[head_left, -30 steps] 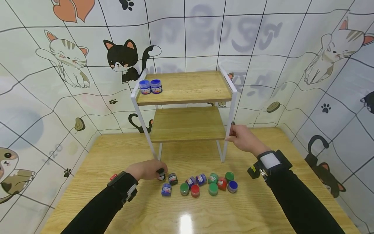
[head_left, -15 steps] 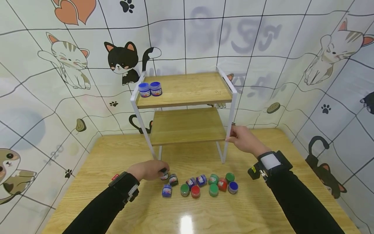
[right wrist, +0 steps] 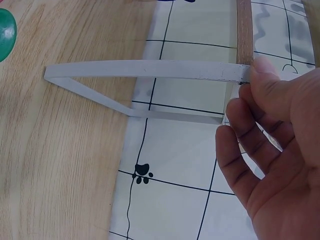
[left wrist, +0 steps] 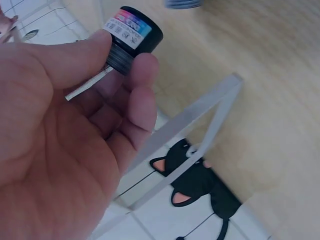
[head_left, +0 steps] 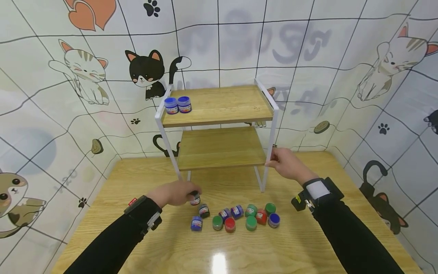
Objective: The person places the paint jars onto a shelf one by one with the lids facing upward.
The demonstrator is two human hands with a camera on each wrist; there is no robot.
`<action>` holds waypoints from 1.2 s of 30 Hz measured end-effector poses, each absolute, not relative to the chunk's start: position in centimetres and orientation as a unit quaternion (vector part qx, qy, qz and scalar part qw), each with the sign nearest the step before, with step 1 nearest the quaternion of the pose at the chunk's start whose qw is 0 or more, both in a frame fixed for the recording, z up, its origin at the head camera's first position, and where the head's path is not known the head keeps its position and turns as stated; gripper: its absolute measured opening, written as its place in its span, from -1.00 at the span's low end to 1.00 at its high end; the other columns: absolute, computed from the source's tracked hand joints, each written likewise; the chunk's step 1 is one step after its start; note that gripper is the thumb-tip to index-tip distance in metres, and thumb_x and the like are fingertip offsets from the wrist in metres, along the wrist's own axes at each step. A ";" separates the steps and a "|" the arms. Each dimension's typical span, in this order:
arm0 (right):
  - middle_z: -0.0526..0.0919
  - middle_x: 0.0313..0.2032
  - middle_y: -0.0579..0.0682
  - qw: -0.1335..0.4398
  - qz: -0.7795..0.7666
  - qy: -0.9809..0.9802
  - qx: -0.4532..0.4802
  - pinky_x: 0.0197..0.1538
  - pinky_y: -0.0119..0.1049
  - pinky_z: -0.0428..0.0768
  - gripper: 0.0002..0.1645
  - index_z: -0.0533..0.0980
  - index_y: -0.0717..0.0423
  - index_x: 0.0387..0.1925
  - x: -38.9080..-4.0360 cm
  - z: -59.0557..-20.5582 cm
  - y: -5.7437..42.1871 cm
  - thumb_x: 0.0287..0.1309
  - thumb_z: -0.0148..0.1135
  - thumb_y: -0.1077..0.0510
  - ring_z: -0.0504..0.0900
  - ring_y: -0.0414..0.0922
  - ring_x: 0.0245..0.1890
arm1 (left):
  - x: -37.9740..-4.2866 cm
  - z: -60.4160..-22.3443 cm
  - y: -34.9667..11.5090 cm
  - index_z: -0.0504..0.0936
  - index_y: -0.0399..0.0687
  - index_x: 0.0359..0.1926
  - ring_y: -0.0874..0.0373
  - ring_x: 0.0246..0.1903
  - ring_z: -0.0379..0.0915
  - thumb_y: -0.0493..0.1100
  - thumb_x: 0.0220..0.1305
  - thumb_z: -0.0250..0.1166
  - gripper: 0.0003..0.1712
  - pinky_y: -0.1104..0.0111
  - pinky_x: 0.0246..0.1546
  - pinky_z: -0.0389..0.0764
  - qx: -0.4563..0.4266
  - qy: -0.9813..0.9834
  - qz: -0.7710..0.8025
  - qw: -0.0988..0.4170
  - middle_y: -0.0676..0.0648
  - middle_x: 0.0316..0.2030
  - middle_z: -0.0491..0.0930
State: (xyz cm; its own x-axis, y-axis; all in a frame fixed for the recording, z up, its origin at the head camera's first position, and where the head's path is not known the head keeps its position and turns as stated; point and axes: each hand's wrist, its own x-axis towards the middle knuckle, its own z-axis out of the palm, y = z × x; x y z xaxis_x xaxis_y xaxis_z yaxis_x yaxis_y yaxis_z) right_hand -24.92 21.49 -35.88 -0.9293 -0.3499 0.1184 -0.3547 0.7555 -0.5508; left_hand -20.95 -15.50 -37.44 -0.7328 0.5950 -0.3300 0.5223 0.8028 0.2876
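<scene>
My left hand (head_left: pixel 175 193) pinches a small black paint jar (left wrist: pixel 132 35) between thumb and fingertips. In the left wrist view the jar is tilted, its colourful label showing; in the head view the fingers partly cover it, near the left front leg of a two-tier rack. My right hand (head_left: pixel 289 164) grips the rack's right front white leg (right wrist: pixel 150 69) beside the lower wooden shelf (head_left: pixel 222 148), thumb on the frame in the right wrist view. Two blue paint jars (head_left: pixel 184 104) stand side by side at the left of the upper shelf (head_left: pixel 226 102).
Several paint jars lie or stand on the wooden table (head_left: pixel 164 243) before the rack: a dark jar (head_left: pixel 203 211), a blue jar (head_left: pixel 196 223), a red-lidded jar (head_left: pixel 230 225), a green-lidded jar (head_left: pixel 251 223) and others. A cat-printed sheet (head_left: pixel 239 45) hangs behind.
My left hand has moved up and slightly right with the black paint jar, away from the jars on the table. The right hand has kept its hold on the rack leg.
</scene>
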 end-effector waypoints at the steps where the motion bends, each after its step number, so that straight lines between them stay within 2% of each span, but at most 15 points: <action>1: 0.63 -0.37 0.10 0.003 0.295 -0.937 0.188 -0.30 -0.24 0.45 -0.84 0.55 0.30 -0.19 -24.9 -35.9 21.5 0.26 0.22 0.25 0.49 -0.07 -0.38 | -21.0 -37.1 -15.4 0.56 0.01 0.09 0.15 -0.07 0.49 -0.25 0.43 0.10 -0.72 0.17 0.02 0.53 0.307 0.925 0.089 0.204 -0.02 0.01 0.59; 10: 0.64 -0.37 0.09 0.002 0.296 -0.937 0.187 -0.30 -0.24 0.45 -0.85 0.55 0.29 -0.20 -24.8 -35.8 21.5 0.26 0.22 0.24 0.50 -0.08 -0.37 | -21.3 -34.1 -14.5 0.58 0.06 0.05 0.21 -0.19 0.50 -0.22 0.43 0.11 -0.75 0.24 -0.09 0.55 0.334 0.918 0.094 0.194 0.06 -0.12 0.62; 21: 0.64 -0.37 0.10 0.001 0.296 -0.937 0.188 -0.29 -0.23 0.46 -0.83 0.54 0.29 -0.19 -24.8 -35.8 21.5 0.26 0.23 0.24 0.50 -0.07 -0.37 | -21.4 -31.2 -13.1 0.55 -0.06 0.17 0.10 0.06 0.52 -0.23 0.44 0.09 -0.67 0.20 0.10 0.53 0.359 0.912 0.078 0.184 -0.05 0.05 0.60; 31: 0.65 -0.36 0.09 0.002 0.297 -0.936 0.189 -0.26 -0.22 0.50 -0.82 0.55 0.29 -0.17 -24.8 -35.8 21.5 0.26 0.22 0.24 0.53 -0.07 -0.35 | -21.3 -27.9 -11.8 0.53 -0.01 0.21 0.16 0.07 0.50 -0.17 0.46 0.09 -0.64 0.23 0.11 0.52 0.366 0.909 0.069 0.187 -0.01 0.09 0.59; 36: 0.65 -0.35 0.09 0.006 0.295 -0.936 0.191 -0.25 -0.21 0.51 -0.83 0.54 0.29 -0.17 -24.9 -35.9 21.6 0.26 0.22 0.25 0.56 -0.06 -0.33 | -21.3 -25.7 -11.4 0.54 0.03 0.21 0.21 -0.04 0.50 -0.17 0.45 0.11 -0.64 0.27 0.04 0.53 0.376 0.907 0.071 0.174 0.02 0.06 0.60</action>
State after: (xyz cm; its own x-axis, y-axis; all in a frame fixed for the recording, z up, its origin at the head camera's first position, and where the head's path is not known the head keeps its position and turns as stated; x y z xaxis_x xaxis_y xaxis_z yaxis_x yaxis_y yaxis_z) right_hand -24.95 21.57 -35.90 -0.9273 -0.3534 0.1231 -0.3600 0.7529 -0.5509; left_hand -21.25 -11.40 -25.67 -0.6568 0.7067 -0.2631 0.6574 0.7075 0.2593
